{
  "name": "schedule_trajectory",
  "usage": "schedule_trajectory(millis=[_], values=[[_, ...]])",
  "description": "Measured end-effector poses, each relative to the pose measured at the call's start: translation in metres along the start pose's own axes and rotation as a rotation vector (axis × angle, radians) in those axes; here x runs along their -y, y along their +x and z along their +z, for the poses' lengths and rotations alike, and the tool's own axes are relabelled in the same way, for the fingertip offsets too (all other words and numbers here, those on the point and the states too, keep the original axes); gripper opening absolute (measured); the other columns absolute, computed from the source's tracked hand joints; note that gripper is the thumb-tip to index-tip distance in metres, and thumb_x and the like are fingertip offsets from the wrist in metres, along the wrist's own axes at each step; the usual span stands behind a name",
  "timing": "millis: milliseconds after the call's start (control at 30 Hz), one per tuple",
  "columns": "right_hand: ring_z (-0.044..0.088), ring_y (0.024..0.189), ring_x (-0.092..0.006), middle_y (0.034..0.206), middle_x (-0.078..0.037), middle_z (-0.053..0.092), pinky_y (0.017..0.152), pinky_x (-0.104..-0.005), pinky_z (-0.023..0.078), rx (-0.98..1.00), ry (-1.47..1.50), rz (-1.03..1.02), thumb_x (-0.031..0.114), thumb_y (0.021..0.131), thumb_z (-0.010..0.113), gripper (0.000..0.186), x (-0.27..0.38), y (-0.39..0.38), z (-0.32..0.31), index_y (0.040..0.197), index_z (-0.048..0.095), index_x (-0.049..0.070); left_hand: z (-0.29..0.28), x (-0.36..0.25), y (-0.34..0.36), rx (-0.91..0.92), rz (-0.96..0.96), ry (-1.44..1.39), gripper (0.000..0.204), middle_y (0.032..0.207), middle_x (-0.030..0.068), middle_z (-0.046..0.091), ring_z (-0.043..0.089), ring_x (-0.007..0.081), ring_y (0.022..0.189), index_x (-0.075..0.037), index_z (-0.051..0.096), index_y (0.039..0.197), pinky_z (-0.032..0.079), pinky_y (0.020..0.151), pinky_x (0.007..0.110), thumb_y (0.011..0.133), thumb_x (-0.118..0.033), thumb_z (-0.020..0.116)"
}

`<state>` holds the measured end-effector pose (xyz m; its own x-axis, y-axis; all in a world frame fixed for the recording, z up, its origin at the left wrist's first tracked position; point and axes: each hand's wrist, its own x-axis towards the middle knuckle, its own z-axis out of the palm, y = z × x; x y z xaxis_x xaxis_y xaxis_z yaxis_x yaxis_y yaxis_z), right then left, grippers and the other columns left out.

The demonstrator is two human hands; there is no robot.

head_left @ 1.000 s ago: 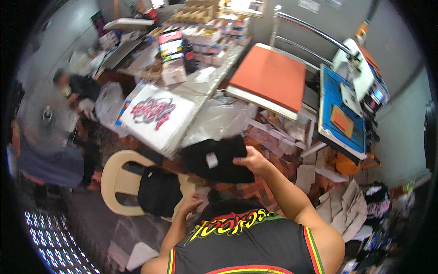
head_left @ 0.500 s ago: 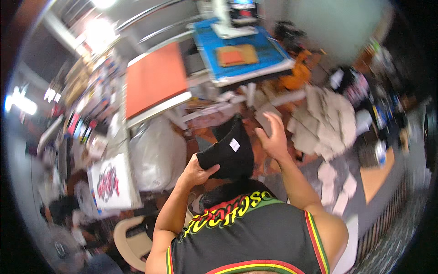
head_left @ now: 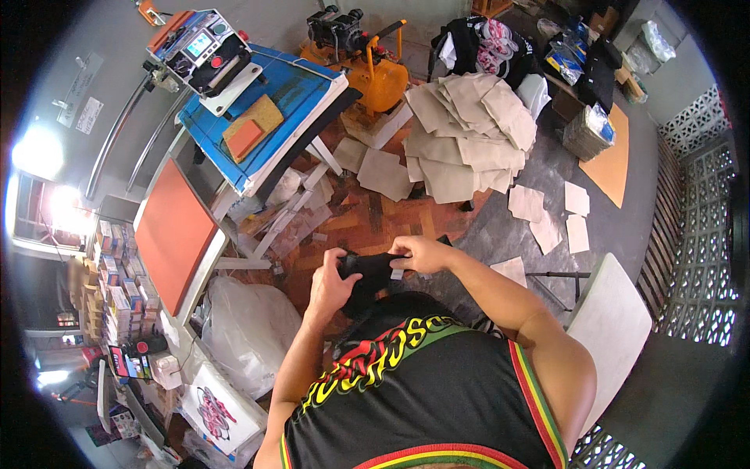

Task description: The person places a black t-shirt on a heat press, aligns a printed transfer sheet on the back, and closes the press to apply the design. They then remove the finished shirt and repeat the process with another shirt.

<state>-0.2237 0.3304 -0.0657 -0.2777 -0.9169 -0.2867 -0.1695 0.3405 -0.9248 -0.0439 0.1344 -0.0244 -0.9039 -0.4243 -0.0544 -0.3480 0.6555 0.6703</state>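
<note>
A black piece of fabric [head_left: 366, 285] with a small white label [head_left: 397, 274] is stretched between my two hands, close in front of my chest. My left hand [head_left: 331, 288] grips its left edge, thumb and fingers closed on it. On the other side my right hand [head_left: 419, 255] pinches the upper right part, right above the label. The fabric's lower part sinks toward my lap and is partly hidden by my dark shirt. Whether it is a garment or a bag, I cannot tell.
Ahead lies a large pile of beige sheets [head_left: 473, 141], several more scattered on the floor. A blue-topped table [head_left: 301, 82] holds a press machine [head_left: 207, 59]. An orange-red board [head_left: 173, 234], a clear plastic bag [head_left: 246, 332] and a printed white panel [head_left: 223, 410] are left. A white table [head_left: 613, 336] stands right.
My right hand, open and apart before, has come in and now pinches the black fabric. The fabric is lower and gathered. My view has swung to the right.
</note>
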Motion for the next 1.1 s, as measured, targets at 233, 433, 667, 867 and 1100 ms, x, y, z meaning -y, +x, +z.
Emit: schedule_trajectory(millis=[233,433,667,867,1100], values=[[0.057,0.121,-0.0247,0.129,-0.016,0.063,0.103,-0.0375,0.042,0.226,0.026,0.089,0.061,0.099,0.044,0.069,-0.023,0.033,0.043,0.136,0.055,0.004,0.025,0.023,-0.011,-0.111,-0.169,0.267,0.037,0.081,0.0218,0.068,0.067,0.0431,0.080,-0.008,0.055,0.106,0.051,0.070,0.052,0.075,-0.012,0.074],[0.062,0.104,-0.0257,0.116,-0.020,0.066,0.091,-0.0417,0.048,0.070,0.457,0.292,0.063,0.097,0.047,0.066,-0.005,0.048,0.082,0.125,0.065,0.006,0.033,0.033,-0.016,0.135,-0.043,0.241,0.032,0.082,0.0220,0.069,0.067,0.0426,0.080,-0.006,0.055,0.103,0.051,0.070,0.053,0.073,-0.010,0.067],[0.068,0.080,-0.0358,0.083,-0.023,0.068,0.074,-0.0464,0.052,-0.207,-0.428,-0.033,0.029,0.093,0.057,0.028,-0.086,0.063,-0.002,0.087,0.073,0.006,0.004,0.041,-0.023,0.119,-0.081,0.126,0.028,0.082,0.0251,0.067,0.065,0.0459,0.082,-0.006,0.056,0.098,0.051,0.069,0.051,0.073,-0.010,0.070],[0.059,0.114,-0.0325,0.126,-0.022,0.058,0.096,-0.0497,0.050,-1.092,0.882,0.177,0.023,0.100,0.055,0.041,-0.133,-0.001,-0.216,0.133,0.049,-0.001,-0.040,0.058,-0.040,-0.075,-0.210,0.007,0.020,0.074,0.0246,0.063,0.065,0.0452,0.077,-0.003,0.054,0.090,0.049,0.063,0.045,0.076,0.001,0.068],[0.066,0.102,-0.0285,0.121,-0.015,0.064,0.083,-0.0451,0.054,-0.844,1.048,0.157,0.037,0.098,0.057,0.049,-0.084,0.038,-0.199,0.133,0.048,0.004,-0.014,0.060,-0.053,0.008,-0.223,0.038,0.017,0.076,0.0251,0.065,0.066,0.0439,0.078,-0.001,0.055,0.087,0.050,0.064,0.045,0.075,-0.001,0.067]])
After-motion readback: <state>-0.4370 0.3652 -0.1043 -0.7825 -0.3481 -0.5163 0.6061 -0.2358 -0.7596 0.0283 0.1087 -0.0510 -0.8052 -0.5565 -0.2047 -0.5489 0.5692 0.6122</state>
